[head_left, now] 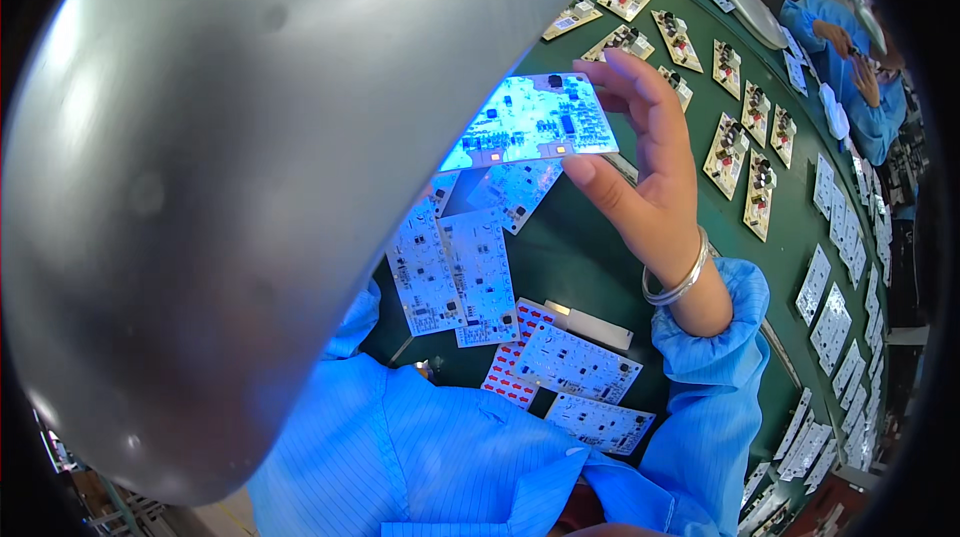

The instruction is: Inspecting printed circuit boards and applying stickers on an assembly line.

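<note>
My right hand [640, 152] is closed on the right end of a white circuit board [540, 117], thumb at its near edge and fingers at its far edge. Bright blue light falls on the board, which is held raised above the bench; its left part disappears behind a large grey metal hood [220, 187]. My left hand is hidden by that hood, with only a bit of blue sleeve [357, 322] showing. Below the held board lie more white circuit boards [482, 272], some overlapping. Nearer to me, two further boards [577, 362] rest partly over a sheet with red arrows [512, 357].
Tan boards with tall components [727, 155] stand spread over the green bench [600, 267] at the far right. Rows of white boards [832, 322] line the right side. A metallic bar [592, 325] lies close to me. Another person in blue [850, 67] sits at the far right.
</note>
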Action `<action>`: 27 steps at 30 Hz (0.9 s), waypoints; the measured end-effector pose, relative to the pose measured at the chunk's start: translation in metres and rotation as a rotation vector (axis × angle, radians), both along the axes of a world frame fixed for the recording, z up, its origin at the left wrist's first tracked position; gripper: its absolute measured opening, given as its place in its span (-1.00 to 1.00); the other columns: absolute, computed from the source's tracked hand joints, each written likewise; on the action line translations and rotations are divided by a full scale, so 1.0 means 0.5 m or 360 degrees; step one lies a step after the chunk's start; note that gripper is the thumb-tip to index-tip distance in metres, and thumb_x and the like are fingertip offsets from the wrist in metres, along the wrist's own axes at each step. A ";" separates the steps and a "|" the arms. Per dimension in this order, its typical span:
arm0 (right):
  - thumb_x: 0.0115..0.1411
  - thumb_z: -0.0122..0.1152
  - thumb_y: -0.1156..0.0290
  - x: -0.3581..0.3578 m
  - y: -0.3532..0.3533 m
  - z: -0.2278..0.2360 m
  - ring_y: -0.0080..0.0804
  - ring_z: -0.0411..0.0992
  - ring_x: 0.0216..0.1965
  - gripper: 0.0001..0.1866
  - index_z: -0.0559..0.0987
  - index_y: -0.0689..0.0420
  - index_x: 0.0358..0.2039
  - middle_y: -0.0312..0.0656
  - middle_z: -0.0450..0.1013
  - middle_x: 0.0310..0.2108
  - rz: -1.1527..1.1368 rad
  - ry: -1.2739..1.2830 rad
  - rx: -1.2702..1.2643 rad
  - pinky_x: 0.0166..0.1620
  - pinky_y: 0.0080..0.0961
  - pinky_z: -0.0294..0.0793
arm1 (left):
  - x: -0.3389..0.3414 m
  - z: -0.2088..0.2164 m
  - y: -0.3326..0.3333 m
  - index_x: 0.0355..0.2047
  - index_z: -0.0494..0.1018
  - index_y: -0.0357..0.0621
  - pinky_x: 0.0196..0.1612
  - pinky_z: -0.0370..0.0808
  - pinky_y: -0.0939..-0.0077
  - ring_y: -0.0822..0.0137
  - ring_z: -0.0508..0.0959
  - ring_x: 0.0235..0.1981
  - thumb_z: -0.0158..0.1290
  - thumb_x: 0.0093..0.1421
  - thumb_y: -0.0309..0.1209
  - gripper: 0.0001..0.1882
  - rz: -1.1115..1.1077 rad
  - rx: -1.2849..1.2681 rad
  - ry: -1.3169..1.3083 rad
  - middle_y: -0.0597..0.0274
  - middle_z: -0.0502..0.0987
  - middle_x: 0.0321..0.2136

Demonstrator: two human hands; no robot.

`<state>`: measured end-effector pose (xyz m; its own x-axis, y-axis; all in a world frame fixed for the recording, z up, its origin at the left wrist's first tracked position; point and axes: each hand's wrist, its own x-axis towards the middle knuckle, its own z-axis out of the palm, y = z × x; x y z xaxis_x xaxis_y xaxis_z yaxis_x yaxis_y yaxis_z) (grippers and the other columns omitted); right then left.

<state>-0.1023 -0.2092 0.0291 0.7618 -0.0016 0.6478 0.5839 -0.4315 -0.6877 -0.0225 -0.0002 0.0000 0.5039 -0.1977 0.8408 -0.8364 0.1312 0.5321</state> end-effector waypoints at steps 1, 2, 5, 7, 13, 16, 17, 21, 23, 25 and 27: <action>-0.15 0.24 0.39 0.001 -0.003 0.000 -0.40 0.31 -0.25 -0.32 0.17 0.19 0.00 -0.09 0.29 -0.15 0.0013 -0.0038 -0.0031 -0.14 -0.49 0.29 | -0.005 0.003 -0.005 0.02 -0.09 -0.22 -0.16 0.33 0.38 0.19 0.40 -0.27 0.09 -0.07 -0.13 -0.20 0.0048 -0.0009 -0.0016 -0.16 0.33 -0.28; -0.14 0.22 0.40 0.000 -0.004 0.001 -0.39 0.31 -0.24 -0.32 0.16 0.19 0.01 -0.08 0.27 -0.12 0.0050 -0.0036 -0.0054 -0.14 -0.49 0.29 | -0.004 0.005 -0.004 0.03 -0.10 -0.20 -0.16 0.34 0.36 0.17 0.40 -0.25 0.09 -0.07 -0.13 -0.20 0.0074 0.0016 -0.0081 -0.17 0.31 -0.26; -0.09 0.16 0.41 -0.001 -0.009 0.006 -0.34 0.25 -0.15 -0.31 0.09 0.19 0.06 -0.06 0.15 -0.01 0.0185 -0.0008 -0.0106 -0.07 -0.45 0.21 | 0.003 0.005 0.006 0.04 -0.11 -0.12 -0.14 0.35 0.31 0.11 0.38 -0.21 0.11 -0.07 -0.13 -0.19 0.0107 0.0100 -0.0379 -0.23 0.26 -0.18; -0.04 0.12 0.39 -0.002 -0.013 0.007 -0.29 0.16 0.01 -0.29 0.01 0.18 0.10 -0.02 -0.02 0.11 0.0299 0.0040 -0.0121 0.05 -0.36 0.09 | 0.018 -0.003 0.008 0.05 -0.12 -0.08 -0.13 0.36 0.29 0.08 0.37 -0.17 0.13 -0.08 -0.15 -0.18 0.0076 0.0045 -0.0616 -0.27 0.21 -0.13; -0.03 0.09 0.47 -0.003 -0.012 0.004 -0.30 0.17 0.00 -0.22 -0.11 0.15 0.14 -0.02 -0.09 0.15 0.0351 -0.0003 -0.0092 0.04 -0.35 0.11 | 0.027 -0.004 0.015 0.06 -0.15 -0.03 -0.11 0.36 0.29 0.05 0.32 -0.09 0.16 -0.11 -0.19 -0.15 -0.0046 0.0044 -0.0852 -0.31 0.13 -0.06; -0.04 0.09 0.48 -0.005 -0.008 0.008 -0.29 0.16 0.01 -0.21 -0.12 0.15 0.15 -0.01 -0.10 0.15 0.0381 0.0019 -0.0059 0.05 -0.35 0.11 | 0.024 -0.009 0.022 0.06 -0.14 -0.02 -0.10 0.35 0.30 0.05 0.30 -0.08 0.16 -0.11 -0.18 -0.15 0.0022 0.0047 -0.0851 -0.32 0.12 -0.05; -0.04 0.09 0.49 -0.005 -0.007 0.008 -0.28 0.16 0.02 -0.20 -0.13 0.15 0.15 -0.01 -0.10 0.15 0.0383 0.0015 -0.0058 0.05 -0.35 0.11 | 0.022 -0.010 0.023 0.06 -0.13 -0.02 -0.10 0.35 0.31 0.05 0.30 -0.08 0.16 -0.11 -0.18 -0.16 0.0038 0.0039 -0.0838 -0.32 0.12 -0.05; -0.05 0.10 0.51 -0.013 -0.010 0.008 -0.26 0.13 0.05 -0.20 -0.13 0.15 0.15 -0.01 -0.10 0.15 0.0354 0.0033 -0.0048 0.06 -0.34 0.10 | 0.024 -0.017 0.013 0.05 -0.12 -0.03 -0.09 0.34 0.31 0.05 0.29 -0.07 0.14 -0.09 -0.16 -0.18 0.0009 -0.0037 -0.0787 -0.32 0.11 -0.04; -0.05 0.10 0.52 -0.018 -0.011 0.011 -0.26 0.12 0.06 -0.19 -0.12 0.15 0.15 -0.01 -0.09 0.15 0.0316 0.0042 -0.0049 0.06 -0.34 0.10 | 0.024 -0.020 0.005 0.05 -0.12 -0.04 -0.09 0.34 0.29 0.05 0.30 -0.07 0.11 -0.06 -0.15 -0.21 0.0065 -0.0053 -0.0706 -0.32 0.11 -0.04; -0.06 0.11 0.54 -0.019 0.007 0.029 -0.26 0.12 0.07 -0.19 -0.11 0.15 0.15 0.00 -0.08 0.14 0.0306 0.0028 -0.0058 0.06 -0.34 0.10 | -0.006 0.003 0.007 0.04 -0.13 -0.04 -0.09 0.34 0.27 0.04 0.30 -0.07 0.08 -0.04 -0.13 -0.24 0.0160 -0.0029 -0.0577 -0.32 0.11 -0.03; -0.07 0.12 0.56 -0.026 0.009 0.040 -0.27 0.15 0.05 -0.19 -0.11 0.18 0.14 0.00 -0.06 0.14 0.0305 0.0120 -0.0066 0.04 -0.35 0.13 | -0.015 0.007 -0.005 0.04 -0.12 -0.05 -0.08 0.34 0.24 0.03 0.30 -0.07 0.05 -0.01 -0.12 -0.27 0.0189 -0.0022 -0.0510 -0.32 0.11 -0.03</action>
<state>-0.1152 -0.2047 0.0488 0.7919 0.1731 0.5856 0.6055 -0.3464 -0.7165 -0.0299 -0.0025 0.0036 0.2327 -0.1412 0.9622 -0.9706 0.0282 0.2389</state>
